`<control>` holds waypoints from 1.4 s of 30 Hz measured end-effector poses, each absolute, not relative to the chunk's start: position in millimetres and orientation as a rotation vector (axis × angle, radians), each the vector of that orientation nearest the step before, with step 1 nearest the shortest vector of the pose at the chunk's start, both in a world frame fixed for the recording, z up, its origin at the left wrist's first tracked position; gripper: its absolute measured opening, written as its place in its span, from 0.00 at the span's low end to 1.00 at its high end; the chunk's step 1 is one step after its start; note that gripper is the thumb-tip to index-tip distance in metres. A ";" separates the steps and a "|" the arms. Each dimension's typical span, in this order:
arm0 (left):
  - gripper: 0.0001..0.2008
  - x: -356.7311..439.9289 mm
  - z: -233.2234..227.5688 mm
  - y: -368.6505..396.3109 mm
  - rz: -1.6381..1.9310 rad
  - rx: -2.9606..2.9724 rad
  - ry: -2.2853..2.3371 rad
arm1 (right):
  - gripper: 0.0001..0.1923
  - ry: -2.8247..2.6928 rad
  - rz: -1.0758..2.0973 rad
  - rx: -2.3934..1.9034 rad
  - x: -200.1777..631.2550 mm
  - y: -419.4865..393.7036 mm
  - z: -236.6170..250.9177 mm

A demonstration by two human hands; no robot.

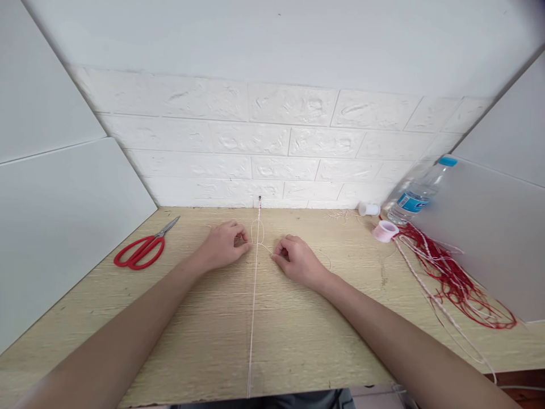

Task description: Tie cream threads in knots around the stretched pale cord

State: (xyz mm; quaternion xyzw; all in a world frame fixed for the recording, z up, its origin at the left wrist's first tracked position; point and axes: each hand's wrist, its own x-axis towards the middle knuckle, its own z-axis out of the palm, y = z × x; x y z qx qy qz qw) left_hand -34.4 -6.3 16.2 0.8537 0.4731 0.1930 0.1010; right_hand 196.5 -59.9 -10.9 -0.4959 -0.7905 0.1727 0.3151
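Both hands pinch thin cord on a wooden table.

The left hand and right hand are curled nearly closed, fingertips gripping a small pale loop between them. A taut pinkish cord runs straight between the hands, from a wall pin toward the person.

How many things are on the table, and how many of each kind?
Scissors: 1
Water bottle: 1
Thread spools: 2, a pink spool and a white spool
Bundle of red cords: 1
Long pale string down the middle: 1
Total: 6
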 end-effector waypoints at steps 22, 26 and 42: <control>0.16 -31.2 18.2 -11.1 0.474 2.337 1.238 | 0.09 -2.071 0.675 -0.848 192.8 -79.4 9.1; 0.16 -32.2 17.4 -9.3 0.497 2.276 1.247 | 0.09 -2.124 0.693 -0.815 192.2 -82.2 10.8; 0.15 -35.1 16.5 -6.4 0.505 2.293 1.230 | 0.06 -2.017 1.065 -0.974 191.2 -82.0 6.9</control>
